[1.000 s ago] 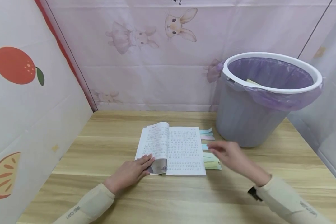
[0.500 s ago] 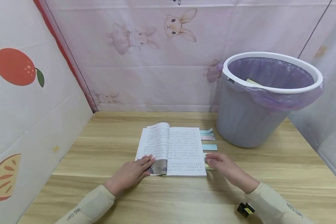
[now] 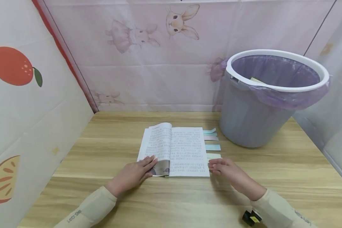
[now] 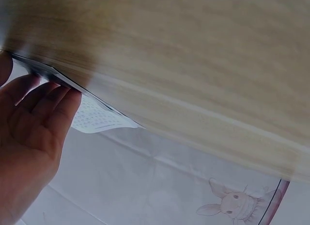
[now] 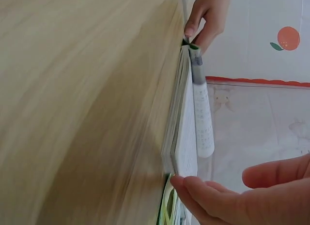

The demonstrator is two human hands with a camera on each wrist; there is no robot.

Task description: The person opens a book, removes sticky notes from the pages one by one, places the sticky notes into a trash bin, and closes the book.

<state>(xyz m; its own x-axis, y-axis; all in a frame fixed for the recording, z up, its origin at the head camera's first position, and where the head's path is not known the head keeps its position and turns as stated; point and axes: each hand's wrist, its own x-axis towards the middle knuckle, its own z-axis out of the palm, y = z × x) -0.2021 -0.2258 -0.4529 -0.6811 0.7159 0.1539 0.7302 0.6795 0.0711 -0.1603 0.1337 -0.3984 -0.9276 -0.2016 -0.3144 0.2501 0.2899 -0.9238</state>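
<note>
Head view, from the left: a hanging sheet with a printed orange (image 3: 12, 66), then the left hand (image 3: 132, 174), its fingers extended and resting on the lower left page of an open book (image 3: 188, 152). That book lies on the table (image 3: 108, 152); only the left wrist view shows this hand from the palm side, fingertips against the book's dark edge.

Right of the spine, the right page is flat, while the right wrist view alone reveals the thickness of the page block and the left page curved like a tube. Paper strips stick out from the right edge: a pink strip (image 3: 211, 138), a blue strip (image 3: 212, 147) and a pale green strip (image 3: 214, 155).

Just below them, the right hand (image 3: 230, 172) reaches the edge with fingers extended. From overhead its thumb is hard to read; the right wrist view has it well apart from the fingers, with yellow-green strips (image 5: 169, 201) beside the fingertips. Farther right stands a grey bin (image 3: 253, 120) with a purple liner (image 3: 293, 98).
</note>
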